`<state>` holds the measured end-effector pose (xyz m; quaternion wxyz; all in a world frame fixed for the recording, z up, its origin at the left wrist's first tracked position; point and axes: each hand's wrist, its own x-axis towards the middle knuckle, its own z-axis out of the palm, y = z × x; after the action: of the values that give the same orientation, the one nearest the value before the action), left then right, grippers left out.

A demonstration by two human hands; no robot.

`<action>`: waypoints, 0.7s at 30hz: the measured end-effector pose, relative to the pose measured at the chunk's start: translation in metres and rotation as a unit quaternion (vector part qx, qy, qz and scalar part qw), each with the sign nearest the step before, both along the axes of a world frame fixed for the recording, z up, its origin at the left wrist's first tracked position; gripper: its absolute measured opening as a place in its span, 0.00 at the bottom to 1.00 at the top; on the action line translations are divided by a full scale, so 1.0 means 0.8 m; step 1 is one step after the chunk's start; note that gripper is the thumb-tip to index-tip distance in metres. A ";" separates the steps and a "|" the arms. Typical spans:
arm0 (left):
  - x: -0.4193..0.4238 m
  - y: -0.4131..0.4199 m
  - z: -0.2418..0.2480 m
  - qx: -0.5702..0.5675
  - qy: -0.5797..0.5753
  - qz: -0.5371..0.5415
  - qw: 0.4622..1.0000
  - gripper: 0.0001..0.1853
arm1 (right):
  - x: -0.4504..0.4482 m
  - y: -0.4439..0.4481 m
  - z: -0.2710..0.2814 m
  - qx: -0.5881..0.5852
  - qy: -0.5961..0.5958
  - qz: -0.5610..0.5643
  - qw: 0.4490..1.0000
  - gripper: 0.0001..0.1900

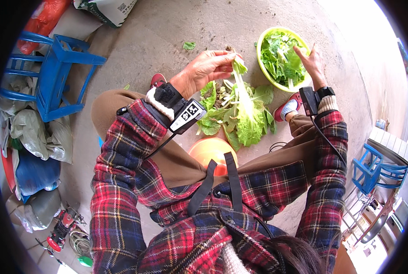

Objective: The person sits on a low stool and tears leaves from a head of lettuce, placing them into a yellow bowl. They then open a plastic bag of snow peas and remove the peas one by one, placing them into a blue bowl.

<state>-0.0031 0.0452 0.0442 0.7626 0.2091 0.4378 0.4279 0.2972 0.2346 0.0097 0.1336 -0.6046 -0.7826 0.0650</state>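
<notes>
My left hand (214, 66) pinches a leafy green plant (246, 109) by its root end, so the pale stalk and broad leaves hang down over a heap of leafy greens (212, 116) on the floor. Over the right side of a yellow-green basin (259, 61) is my right hand (311, 63), its fingers spread. A leaf (294, 59) shows blurred beside those fingers; whether they touch it I cannot tell. Loose green leaves (276, 44) fill much of the basin. Between my knees stands an orange rounded object (212, 150), partly hidden by my clothes.
A small leaf (189, 45) and bits of soil lie on the concrete floor (149, 37). At the left are a blue wooden chair (50, 75), filled sacks (31, 132) and a red machine (62, 226). Another blue chair (367, 169) stands at the right.
</notes>
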 end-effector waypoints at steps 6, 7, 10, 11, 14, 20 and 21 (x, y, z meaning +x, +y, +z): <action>-0.013 0.002 -0.005 -0.007 0.015 0.045 0.999 0.13 | -0.055 -0.089 0.057 -0.489 0.323 0.088 0.805 0.28; -0.014 0.002 -0.005 -0.011 0.017 0.052 0.998 0.13 | -0.066 -0.118 0.068 -0.587 0.379 0.117 0.706 0.27; -0.015 0.005 -0.008 -0.015 0.029 0.079 0.996 0.13 | -0.095 -0.178 0.087 -0.679 0.283 0.062 0.675 0.26; -0.015 0.005 -0.009 -0.014 0.029 0.085 0.996 0.13 | -0.102 -0.196 0.087 -0.694 0.296 0.050 0.654 0.25; -0.013 0.004 -0.015 0.022 0.057 0.093 0.994 0.12 | -0.108 -0.214 0.086 -0.700 0.341 0.042 0.626 0.19; -0.016 0.006 -0.037 -0.080 0.029 0.179 0.980 0.08 | -0.111 -0.223 0.089 -0.259 0.158 0.336 0.892 0.15; -0.020 0.007 -0.039 -0.069 0.038 0.206 0.975 0.08 | -0.111 -0.225 0.094 -0.192 0.151 0.366 0.898 0.14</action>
<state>-0.0188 0.0509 0.0133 0.6538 0.0773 0.5285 0.5359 0.2084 0.0544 0.0846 0.0979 -0.2722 -0.8914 0.3489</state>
